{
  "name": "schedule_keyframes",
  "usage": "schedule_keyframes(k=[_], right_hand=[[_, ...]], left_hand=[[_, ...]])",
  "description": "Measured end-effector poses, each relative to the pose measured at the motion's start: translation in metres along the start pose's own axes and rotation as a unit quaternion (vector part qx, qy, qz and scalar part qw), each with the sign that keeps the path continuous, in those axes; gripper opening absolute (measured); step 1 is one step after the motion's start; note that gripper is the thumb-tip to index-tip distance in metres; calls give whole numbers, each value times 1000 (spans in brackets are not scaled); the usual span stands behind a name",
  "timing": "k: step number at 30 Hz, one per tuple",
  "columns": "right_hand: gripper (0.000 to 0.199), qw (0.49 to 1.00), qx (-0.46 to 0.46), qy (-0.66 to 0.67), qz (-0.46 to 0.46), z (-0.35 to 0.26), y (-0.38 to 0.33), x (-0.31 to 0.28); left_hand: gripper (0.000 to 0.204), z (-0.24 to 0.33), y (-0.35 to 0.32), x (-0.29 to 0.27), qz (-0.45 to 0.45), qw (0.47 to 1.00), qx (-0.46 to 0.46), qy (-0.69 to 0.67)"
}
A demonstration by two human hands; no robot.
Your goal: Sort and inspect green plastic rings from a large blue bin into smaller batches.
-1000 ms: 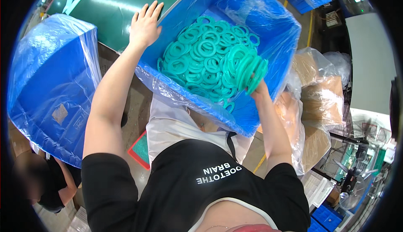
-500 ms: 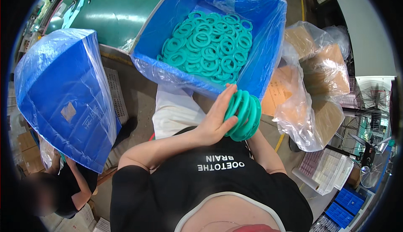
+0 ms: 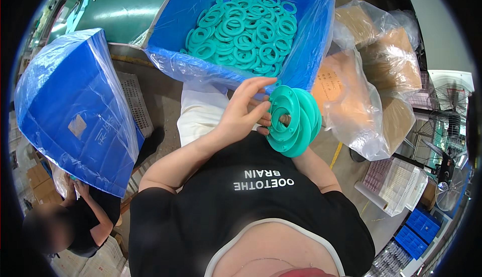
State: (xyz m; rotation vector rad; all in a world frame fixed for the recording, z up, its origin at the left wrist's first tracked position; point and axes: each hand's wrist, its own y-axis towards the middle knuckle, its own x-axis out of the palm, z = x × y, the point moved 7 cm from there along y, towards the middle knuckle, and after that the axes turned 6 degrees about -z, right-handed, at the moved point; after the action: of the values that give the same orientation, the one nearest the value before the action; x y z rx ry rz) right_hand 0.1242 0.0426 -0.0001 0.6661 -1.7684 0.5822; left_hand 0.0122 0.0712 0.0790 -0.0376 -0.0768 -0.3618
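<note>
Several turquoise plastic rings are held in a loose stack in front of my chest, standing on edge and slightly fanned. My right hand, mostly hidden behind them, grips the stack; a bit of its finger shows through the ring holes. My left hand is beside the stack's left edge, fingers apart and thumb out, close to the front ring. Whether it touches that ring I cannot tell. Beyond my hands stands a blue bin lined with clear plastic, holding a heap of loose turquoise rings.
Another blue plastic-covered bin stands tilted at left, with a co-worker by it. A green table is at the far left. Cardboard boxes in clear plastic and a fan stand on the right.
My left hand has drawn back from the rings and opened its fingers. The stack has turned, its front faces showing more, and has fanned out. The whole view has shifted slightly.
</note>
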Motion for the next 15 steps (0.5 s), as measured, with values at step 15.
schedule_keyframes(k=[15], right_hand=[[48,996,-88,4,-5,-29,9,-18]], left_hand=[[18,-46,-21,11,-120,963,-210,-116]])
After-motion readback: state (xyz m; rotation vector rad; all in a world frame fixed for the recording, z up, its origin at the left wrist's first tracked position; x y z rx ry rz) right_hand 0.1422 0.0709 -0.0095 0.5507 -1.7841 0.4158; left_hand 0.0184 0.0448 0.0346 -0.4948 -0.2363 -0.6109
